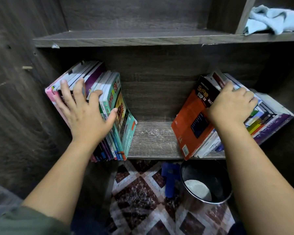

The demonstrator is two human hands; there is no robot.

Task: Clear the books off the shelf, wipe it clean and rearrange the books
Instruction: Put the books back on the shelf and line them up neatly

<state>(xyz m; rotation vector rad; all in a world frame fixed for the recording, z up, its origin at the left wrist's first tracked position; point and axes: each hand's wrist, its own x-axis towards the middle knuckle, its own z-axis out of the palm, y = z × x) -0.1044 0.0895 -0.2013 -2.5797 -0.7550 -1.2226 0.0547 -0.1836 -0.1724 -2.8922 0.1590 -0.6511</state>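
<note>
Two batches of paperback schoolbooks stand apart on the lower shelf (153,139) of a dark wood-grain bookcase. The left batch (120,119), fronted by a teal cover, leans left toward the side panel. The right batch (190,119), fronted by an orange-and-black cover, slumps right. Bare, dusty board lies between them. A crumpled pale-blue cloth (275,19) rests on the shelf above, at right.

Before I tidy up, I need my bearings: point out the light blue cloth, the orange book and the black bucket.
light blue cloth (275,18): head view, its crumpled middle.
orange book (188,114): head view, its front cover.
black bucket (216,179): head view, its dark inner wall.
</note>
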